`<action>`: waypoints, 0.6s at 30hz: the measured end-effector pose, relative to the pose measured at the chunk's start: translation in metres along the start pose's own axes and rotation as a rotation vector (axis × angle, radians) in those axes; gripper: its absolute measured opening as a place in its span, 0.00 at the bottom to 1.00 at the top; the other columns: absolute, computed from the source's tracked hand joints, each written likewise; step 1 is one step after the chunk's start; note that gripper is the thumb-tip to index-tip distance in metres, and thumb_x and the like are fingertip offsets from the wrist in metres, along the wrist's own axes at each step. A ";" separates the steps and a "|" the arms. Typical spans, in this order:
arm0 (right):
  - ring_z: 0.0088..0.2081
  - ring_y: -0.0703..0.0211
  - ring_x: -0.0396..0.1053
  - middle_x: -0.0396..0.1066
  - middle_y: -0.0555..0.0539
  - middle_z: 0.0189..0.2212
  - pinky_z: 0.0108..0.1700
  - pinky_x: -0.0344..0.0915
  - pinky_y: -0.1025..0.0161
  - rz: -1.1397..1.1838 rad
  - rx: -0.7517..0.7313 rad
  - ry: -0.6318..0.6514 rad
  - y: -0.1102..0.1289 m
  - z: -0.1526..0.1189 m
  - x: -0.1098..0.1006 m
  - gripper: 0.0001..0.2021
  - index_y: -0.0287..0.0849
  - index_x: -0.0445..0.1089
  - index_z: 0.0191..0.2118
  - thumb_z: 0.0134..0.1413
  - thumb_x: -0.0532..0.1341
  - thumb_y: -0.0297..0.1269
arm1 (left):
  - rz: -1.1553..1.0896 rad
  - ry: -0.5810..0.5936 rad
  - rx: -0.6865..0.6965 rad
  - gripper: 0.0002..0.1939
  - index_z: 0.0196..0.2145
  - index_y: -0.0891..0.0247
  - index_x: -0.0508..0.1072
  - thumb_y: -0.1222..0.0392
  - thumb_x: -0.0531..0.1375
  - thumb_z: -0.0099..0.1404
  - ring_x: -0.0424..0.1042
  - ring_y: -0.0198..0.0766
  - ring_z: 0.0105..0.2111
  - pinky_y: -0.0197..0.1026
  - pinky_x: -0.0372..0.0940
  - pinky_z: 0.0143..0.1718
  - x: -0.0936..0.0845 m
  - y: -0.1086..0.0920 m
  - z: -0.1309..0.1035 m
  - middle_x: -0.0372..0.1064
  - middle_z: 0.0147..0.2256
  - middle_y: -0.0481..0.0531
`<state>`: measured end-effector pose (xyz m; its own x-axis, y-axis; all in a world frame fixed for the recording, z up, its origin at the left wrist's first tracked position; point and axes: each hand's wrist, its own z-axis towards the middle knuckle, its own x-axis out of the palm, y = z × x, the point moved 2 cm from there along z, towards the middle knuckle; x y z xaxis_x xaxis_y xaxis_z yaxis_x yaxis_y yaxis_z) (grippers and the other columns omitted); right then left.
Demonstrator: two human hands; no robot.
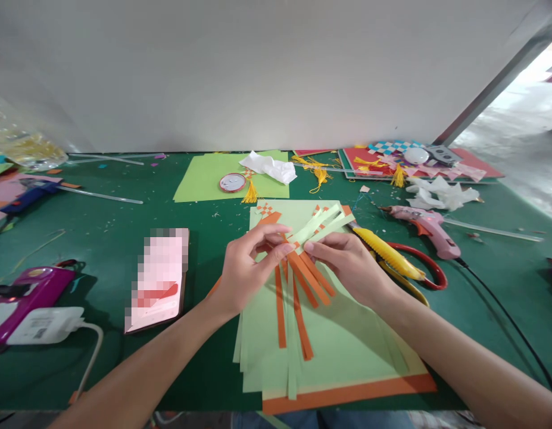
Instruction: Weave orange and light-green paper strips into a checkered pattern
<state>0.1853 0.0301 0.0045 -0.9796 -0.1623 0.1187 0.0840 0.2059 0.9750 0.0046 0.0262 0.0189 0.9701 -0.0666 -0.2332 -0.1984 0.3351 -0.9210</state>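
Observation:
Between my two hands is a small weave of paper strips [310,279], orange ones pointing down toward me and pale green ones slanting up to the right. My left hand [253,256] pinches its left side between thumb and fingers. On the right side, my right hand [342,259] grips the same weave with thumb and forefinger. Beneath both hands lies a stack of pale green paper sheets [347,351], with loose orange and green strips on it. A small orange-and-white checked piece [265,209] rests at the stack's top left corner.
Yellow-handled scissors [387,253] lie right of the stack, beside a pink glue gun [430,226] with its cord. At left are a phone [162,280] and a purple power strip [34,298]. Behind, green paper [195,179] carries a round disc [232,182] and tissue [271,168].

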 end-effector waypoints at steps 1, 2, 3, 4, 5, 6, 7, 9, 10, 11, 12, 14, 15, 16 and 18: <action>0.28 0.63 0.65 0.72 0.49 0.23 0.36 0.60 0.63 -0.006 -0.003 -0.002 -0.001 0.000 0.000 0.13 0.39 0.75 0.23 0.45 0.70 0.45 | -0.015 -0.003 -0.012 0.09 0.40 0.60 0.76 0.62 0.66 0.61 0.75 0.32 0.28 0.32 0.71 0.30 0.000 0.000 0.000 0.75 0.30 0.46; 0.29 0.63 0.65 0.72 0.49 0.23 0.36 0.60 0.63 -0.016 -0.009 -0.004 -0.001 0.000 -0.001 0.14 0.39 0.75 0.23 0.45 0.70 0.45 | -0.028 -0.007 -0.022 0.08 0.39 0.60 0.76 0.62 0.66 0.60 0.75 0.32 0.28 0.31 0.71 0.30 0.000 0.000 0.000 0.75 0.30 0.46; 0.29 0.63 0.65 0.71 0.49 0.23 0.36 0.60 0.63 -0.032 -0.018 -0.007 -0.001 0.000 -0.002 0.14 0.39 0.75 0.24 0.46 0.70 0.46 | -0.037 -0.011 -0.029 0.07 0.38 0.61 0.76 0.62 0.67 0.60 0.75 0.31 0.27 0.31 0.71 0.30 0.000 0.000 0.000 0.75 0.29 0.45; 0.29 0.63 0.64 0.71 0.50 0.23 0.36 0.59 0.63 -0.051 -0.028 -0.007 -0.002 0.000 -0.002 0.15 0.39 0.74 0.24 0.46 0.69 0.47 | -0.043 -0.016 -0.034 0.06 0.37 0.61 0.76 0.62 0.67 0.60 0.74 0.30 0.26 0.30 0.71 0.30 0.000 0.000 0.000 0.75 0.29 0.45; 0.29 0.63 0.63 0.70 0.50 0.23 0.35 0.58 0.63 -0.072 -0.035 -0.001 -0.001 0.000 -0.003 0.16 0.39 0.74 0.24 0.47 0.69 0.48 | -0.047 -0.020 -0.034 0.06 0.36 0.61 0.77 0.62 0.67 0.60 0.74 0.29 0.26 0.30 0.71 0.29 0.000 0.000 0.001 0.74 0.29 0.45; 0.28 0.63 0.62 0.68 0.51 0.23 0.34 0.57 0.63 -0.095 -0.038 0.012 -0.001 0.000 -0.003 0.16 0.39 0.73 0.23 0.48 0.68 0.49 | -0.050 -0.025 -0.031 0.05 0.35 0.61 0.77 0.62 0.67 0.60 0.74 0.29 0.25 0.29 0.70 0.29 0.000 -0.001 0.001 0.74 0.28 0.44; 0.27 0.64 0.60 0.67 0.52 0.22 0.33 0.56 0.63 -0.118 -0.036 0.035 0.000 -0.001 -0.003 0.17 0.40 0.73 0.23 0.48 0.68 0.49 | -0.053 -0.031 -0.026 0.05 0.35 0.61 0.77 0.62 0.67 0.60 0.74 0.28 0.25 0.29 0.70 0.29 0.000 -0.001 0.001 0.74 0.28 0.44; 0.26 0.64 0.58 0.63 0.53 0.21 0.31 0.53 0.63 -0.154 -0.014 0.107 0.001 -0.001 -0.001 0.18 0.40 0.72 0.23 0.50 0.66 0.50 | -0.056 -0.035 -0.012 0.04 0.35 0.61 0.77 0.63 0.67 0.60 0.73 0.28 0.26 0.28 0.70 0.30 0.000 -0.002 0.001 0.74 0.28 0.44; 0.26 0.64 0.57 0.62 0.53 0.20 0.31 0.52 0.63 -0.163 0.002 0.147 0.002 -0.002 0.000 0.18 0.40 0.71 0.23 0.50 0.66 0.51 | -0.056 -0.035 -0.005 0.04 0.35 0.61 0.77 0.63 0.66 0.60 0.74 0.28 0.26 0.29 0.70 0.30 0.000 -0.002 0.001 0.74 0.28 0.44; 0.26 0.64 0.56 0.61 0.53 0.20 0.31 0.52 0.63 -0.167 0.016 0.177 0.002 -0.002 0.000 0.18 0.40 0.71 0.23 0.51 0.65 0.51 | -0.054 -0.033 0.000 0.04 0.35 0.61 0.77 0.63 0.66 0.60 0.74 0.28 0.26 0.29 0.70 0.31 0.000 -0.002 0.001 0.74 0.28 0.44; 0.26 0.65 0.55 0.60 0.53 0.20 0.31 0.51 0.63 -0.166 0.025 0.196 0.002 -0.002 0.001 0.18 0.40 0.71 0.23 0.51 0.65 0.51 | -0.050 -0.028 0.003 0.04 0.35 0.61 0.77 0.63 0.66 0.60 0.74 0.28 0.26 0.29 0.70 0.31 0.000 -0.001 0.001 0.74 0.29 0.44; 0.26 0.65 0.54 0.59 0.54 0.20 0.31 0.50 0.63 -0.162 0.026 0.197 0.003 -0.002 0.002 0.18 0.39 0.72 0.24 0.50 0.66 0.50 | -0.039 -0.019 0.004 0.04 0.36 0.60 0.77 0.63 0.66 0.60 0.74 0.29 0.27 0.29 0.70 0.31 0.000 -0.001 0.000 0.74 0.29 0.44; 0.25 0.66 0.53 0.59 0.54 0.20 0.31 0.49 0.63 -0.162 0.018 0.185 0.002 -0.002 0.002 0.17 0.39 0.72 0.24 0.49 0.66 0.50 | -0.035 -0.018 0.003 0.04 0.36 0.60 0.77 0.63 0.66 0.60 0.74 0.29 0.27 0.29 0.70 0.31 0.000 -0.001 0.000 0.74 0.29 0.44; 0.25 0.66 0.53 0.59 0.54 0.20 0.31 0.49 0.63 -0.162 0.008 0.172 0.002 -0.002 0.002 0.17 0.39 0.72 0.24 0.48 0.67 0.49 | -0.033 -0.018 0.003 0.04 0.36 0.60 0.77 0.63 0.66 0.60 0.74 0.29 0.27 0.29 0.70 0.31 0.000 -0.002 0.000 0.74 0.29 0.44; 0.26 0.66 0.53 0.60 0.54 0.20 0.30 0.49 0.63 -0.161 -0.010 0.153 0.002 -0.002 0.002 0.16 0.39 0.73 0.25 0.47 0.67 0.48 | -0.032 -0.023 0.004 0.04 0.36 0.60 0.77 0.63 0.66 0.60 0.74 0.28 0.27 0.29 0.70 0.31 0.000 -0.002 0.000 0.75 0.29 0.44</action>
<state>0.1839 0.0287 0.0073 -0.9415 -0.3368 -0.0122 -0.0687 0.1563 0.9853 0.0047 0.0253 0.0208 0.9790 -0.0558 -0.1961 -0.1664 0.3373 -0.9266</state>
